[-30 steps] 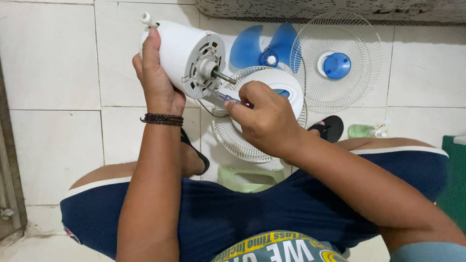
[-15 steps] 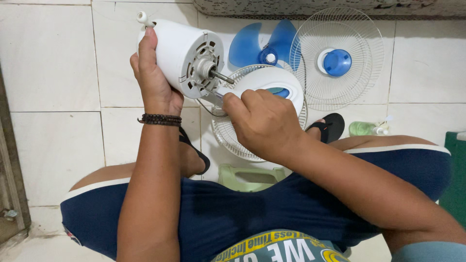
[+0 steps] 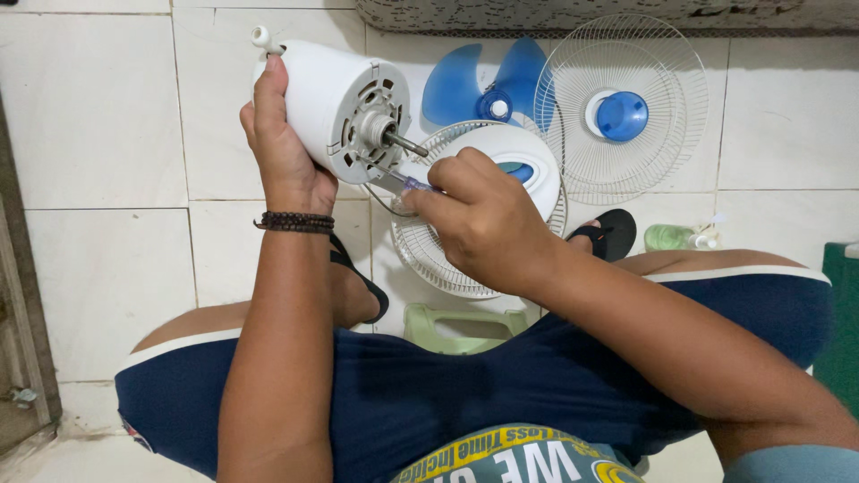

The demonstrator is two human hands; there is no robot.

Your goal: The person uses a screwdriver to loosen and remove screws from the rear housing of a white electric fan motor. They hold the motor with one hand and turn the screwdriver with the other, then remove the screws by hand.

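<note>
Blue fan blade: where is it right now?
In the head view the blue fan blade lies on the tiled floor at top centre, between the white motor housing in the left hand and the front grille.

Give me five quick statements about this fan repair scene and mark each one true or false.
1. The left hand grips the white cylindrical fan motor housing. True.
2. The right hand holds a hammer. False: it holds a thin screwdriver with a clear purple handle, its tip at the motor's face.
3. The blue three-bladed plastic fan blade is mounted on the metal motor shaft. False: it lies on the white tiled floor, and the shaft is bare.
4. A round white wire fan guard with a blue centre cap lies on the floor. True.
5. The left wrist wears a dark beaded bracelet. True.
</note>
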